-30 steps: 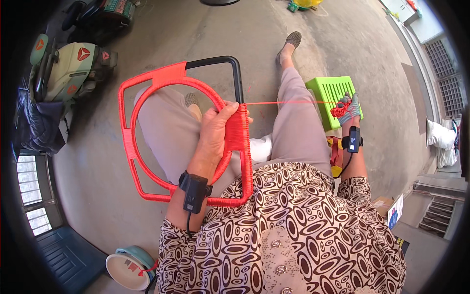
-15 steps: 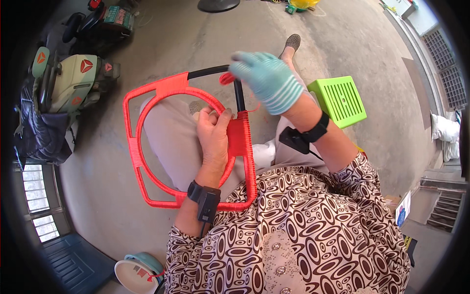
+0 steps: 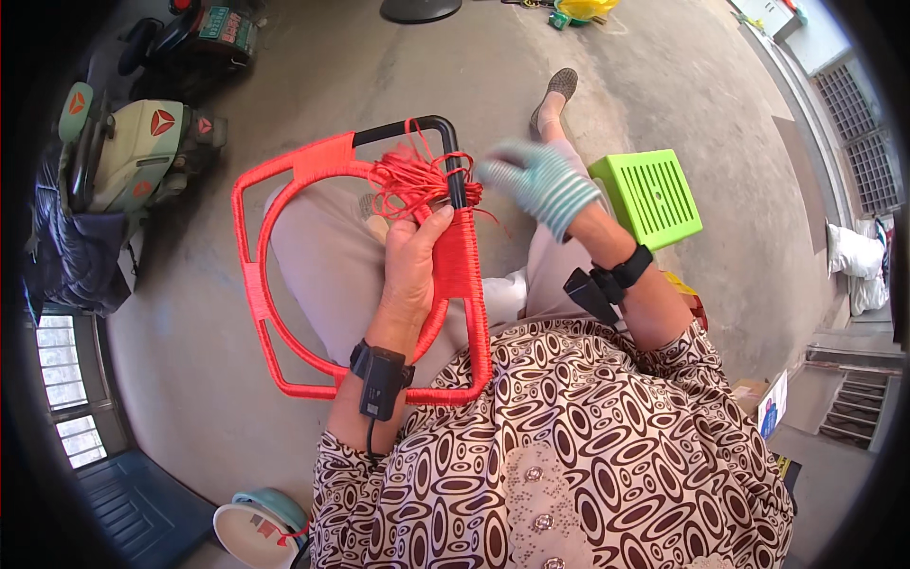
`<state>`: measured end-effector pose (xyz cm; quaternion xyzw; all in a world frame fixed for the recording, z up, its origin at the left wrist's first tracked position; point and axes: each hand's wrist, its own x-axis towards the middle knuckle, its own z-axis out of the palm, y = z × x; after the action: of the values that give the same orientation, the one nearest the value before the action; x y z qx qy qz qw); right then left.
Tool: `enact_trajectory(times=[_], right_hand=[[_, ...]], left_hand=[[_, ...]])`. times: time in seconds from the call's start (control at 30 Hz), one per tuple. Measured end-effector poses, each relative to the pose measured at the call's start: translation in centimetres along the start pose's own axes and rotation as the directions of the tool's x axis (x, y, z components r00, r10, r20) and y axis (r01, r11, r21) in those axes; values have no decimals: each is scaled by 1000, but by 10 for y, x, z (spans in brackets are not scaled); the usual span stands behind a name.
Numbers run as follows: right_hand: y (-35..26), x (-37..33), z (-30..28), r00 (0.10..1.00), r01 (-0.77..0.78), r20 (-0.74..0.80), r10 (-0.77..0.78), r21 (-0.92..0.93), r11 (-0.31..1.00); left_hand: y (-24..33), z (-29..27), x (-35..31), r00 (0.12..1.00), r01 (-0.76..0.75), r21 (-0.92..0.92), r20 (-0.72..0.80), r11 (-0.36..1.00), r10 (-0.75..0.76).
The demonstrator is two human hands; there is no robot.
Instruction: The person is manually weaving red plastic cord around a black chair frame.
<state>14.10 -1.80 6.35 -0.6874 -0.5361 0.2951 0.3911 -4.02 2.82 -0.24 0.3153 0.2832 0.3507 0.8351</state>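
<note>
A square frame (image 3: pixel 250 292) with an inner ring, mostly wrapped in red cord, rests tilted over my lap. Its far right corner is bare black tube (image 3: pixel 437 121). My bare left hand (image 3: pixel 409 258) is closed around the wrapped right side, thumb on top just below the bare part. A loose bundle of red cord (image 3: pixel 412 182) hangs across the black bar, its left part blurred. Just right of that bar is my right hand (image 3: pixel 548 180), in a teal-and-white striped glove. Its fingers are blurred but look stretched out, apart from the bundle, with nothing visible in them.
A lime-green slatted stool (image 3: pixel 654 197) stands to the right of my knee. Parked scooters (image 3: pixel 142 152) line the left side. Basins (image 3: pixel 251 531) sit at the lower left, near a dark blue panel (image 3: pixel 142 507). White sacks (image 3: pixel 855 266) lie by the right wall.
The red cord bundle, mostly hidden behind my right hand before, now lies spread across the black bar. My right hand has moved down and right, away from the corner. My left hand still grips the frame.
</note>
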Motion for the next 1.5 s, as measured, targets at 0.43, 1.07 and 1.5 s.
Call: enact_trajectory(times=[0.43, 1.07, 1.5], right_hand=[[43, -13, -31, 963, 118, -93, 254, 990, -82], [64, -34, 3, 804, -572, 542, 244, 594, 566], [-28, -19, 18, 913, -102, 363, -186, 645, 757]], left_hand=[[1, 2, -5, 997, 68, 10, -47, 998, -67], [6, 10, -5, 1000, 5, 1, -10, 1000, -5], [-5, 0, -1, 998, -42, 32, 41, 999, 41]])
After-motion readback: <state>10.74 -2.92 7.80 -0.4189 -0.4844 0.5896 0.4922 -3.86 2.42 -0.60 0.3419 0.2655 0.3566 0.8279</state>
